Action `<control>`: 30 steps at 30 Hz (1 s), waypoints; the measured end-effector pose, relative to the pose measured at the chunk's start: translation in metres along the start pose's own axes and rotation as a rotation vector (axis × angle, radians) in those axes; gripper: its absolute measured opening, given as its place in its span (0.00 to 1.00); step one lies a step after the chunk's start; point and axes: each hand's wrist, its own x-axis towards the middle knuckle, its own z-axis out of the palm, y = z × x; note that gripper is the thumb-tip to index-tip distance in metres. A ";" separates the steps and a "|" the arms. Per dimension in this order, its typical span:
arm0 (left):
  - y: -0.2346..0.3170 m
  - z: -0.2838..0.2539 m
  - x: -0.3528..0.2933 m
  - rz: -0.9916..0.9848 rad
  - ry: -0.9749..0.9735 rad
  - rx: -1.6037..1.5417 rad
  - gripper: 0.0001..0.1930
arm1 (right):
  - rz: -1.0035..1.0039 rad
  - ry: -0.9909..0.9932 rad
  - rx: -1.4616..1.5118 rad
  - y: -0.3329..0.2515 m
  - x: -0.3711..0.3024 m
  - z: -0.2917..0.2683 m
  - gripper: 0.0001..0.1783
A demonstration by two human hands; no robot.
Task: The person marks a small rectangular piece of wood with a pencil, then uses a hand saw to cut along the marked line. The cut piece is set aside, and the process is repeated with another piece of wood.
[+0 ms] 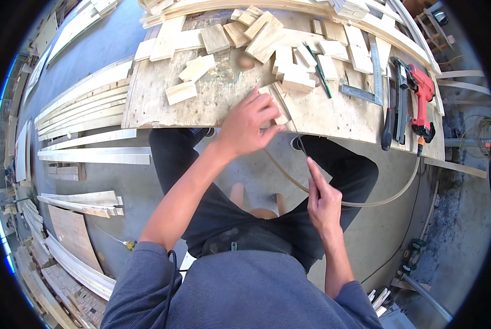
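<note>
My left hand (249, 122) is at the near edge of the workbench, fingers bent and thumb closed against a small pale wooden block (277, 103). Part of that block is hidden by the fingers. Lower and to the right, my right hand (324, 198) is closed around a thin tool with a slim dark shaft (302, 143). Its forefinger stretches along the tool, whose handle is covered by the palm. The shaft slants up and left, its tip at or close to the block. I cannot tell whether the two touch.
Loose wood blocks (264, 38) are heaped at the back of the workbench (163, 112). A green pencil (318, 70), a metal square (366, 94), a screwdriver (387, 131) and a red nail gun (421, 93) lie rightward. Its air hose (388, 200) loops past my knees. Boards (86, 109) are stacked left.
</note>
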 end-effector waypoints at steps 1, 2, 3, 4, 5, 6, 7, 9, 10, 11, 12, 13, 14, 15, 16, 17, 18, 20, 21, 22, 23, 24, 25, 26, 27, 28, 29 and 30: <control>-0.002 0.000 0.000 -0.008 0.006 0.003 0.13 | 0.007 -0.004 -0.012 -0.002 0.005 0.000 0.32; -0.004 0.001 0.002 -0.012 0.015 0.003 0.13 | 0.014 -0.005 -0.028 -0.003 0.011 -0.001 0.32; -0.005 0.001 0.003 -0.017 0.025 0.004 0.13 | 0.020 -0.007 -0.044 -0.004 0.015 -0.001 0.32; -0.006 0.001 0.002 -0.020 0.024 0.003 0.13 | -0.005 0.002 -0.036 -0.004 0.016 0.002 0.32; -0.006 0.001 0.002 -0.021 0.025 0.003 0.13 | -0.014 0.006 -0.041 -0.002 0.016 0.004 0.32; -0.006 0.001 0.002 -0.022 0.025 0.003 0.13 | -0.024 0.009 -0.047 0.000 0.015 0.006 0.32; -0.005 0.003 0.002 -0.013 0.039 0.007 0.13 | -0.035 0.012 -0.052 0.001 0.014 0.006 0.31; -0.004 0.007 0.000 -0.009 0.069 0.022 0.13 | -0.009 -0.018 -0.051 -0.001 0.016 -0.002 0.32; -0.005 0.008 -0.002 -0.014 0.075 0.023 0.13 | 0.003 -0.034 -0.051 -0.001 0.016 -0.006 0.32; -0.005 0.008 -0.002 -0.017 0.084 0.021 0.13 | 0.004 -0.042 -0.065 0.001 0.016 -0.011 0.32; -0.005 0.008 -0.002 -0.020 0.093 0.019 0.13 | 0.004 -0.051 -0.080 0.002 0.013 -0.016 0.33; -0.006 0.008 -0.003 -0.025 0.089 0.019 0.13 | 0.005 -0.061 -0.094 0.004 0.011 -0.019 0.33; -0.004 0.008 -0.003 -0.026 0.083 0.016 0.13 | -0.011 -0.053 -0.093 0.007 0.007 -0.021 0.34; -0.003 0.008 -0.002 -0.028 0.078 0.013 0.13 | 0.010 -0.059 -0.080 0.010 0.007 -0.020 0.34; -0.003 0.006 -0.001 -0.027 0.074 0.012 0.13 | 0.032 -0.065 -0.068 0.011 0.007 -0.019 0.34; -0.003 0.004 -0.001 -0.029 0.065 0.010 0.13 | 0.059 -0.074 -0.052 0.011 0.005 -0.018 0.33; -0.003 0.003 0.000 -0.031 0.055 0.008 0.13 | 0.060 -0.068 -0.034 0.010 0.007 -0.015 0.33; -0.003 0.005 0.000 -0.016 0.054 0.025 0.13 | 0.064 -0.057 0.006 0.002 0.025 -0.006 0.33; -0.003 0.004 0.001 -0.008 0.049 0.035 0.13 | 0.072 -0.081 -0.012 -0.009 0.040 0.000 0.31; -0.003 0.003 0.001 -0.009 0.042 0.054 0.13 | 0.029 -0.056 0.002 -0.010 0.060 0.013 0.31; -0.003 0.003 0.001 -0.021 0.040 0.052 0.13 | -0.013 -0.034 0.012 -0.011 0.073 0.021 0.30; -0.003 0.003 0.001 -0.033 0.038 0.050 0.13 | 0.002 -0.038 0.024 -0.013 0.073 0.022 0.30; -0.003 0.004 0.001 -0.044 0.035 0.048 0.13 | 0.017 -0.042 0.037 -0.015 0.072 0.022 0.30; -0.003 0.004 0.000 -0.036 0.046 0.056 0.13 | 0.020 -0.046 0.051 -0.017 0.076 0.023 0.30; -0.004 0.005 -0.001 -0.025 0.060 0.063 0.13 | -0.061 0.017 0.083 -0.009 0.068 0.026 0.30; -0.005 0.006 -0.001 -0.015 0.075 0.070 0.13 | -0.010 -0.021 0.059 -0.006 0.058 0.019 0.30; -0.006 0.006 0.001 -0.010 0.076 0.068 0.13 | 0.045 -0.059 0.034 -0.006 0.047 0.013 0.31; -0.005 0.006 0.000 -0.013 0.076 0.059 0.13 | 0.042 -0.043 0.054 -0.004 0.037 0.011 0.31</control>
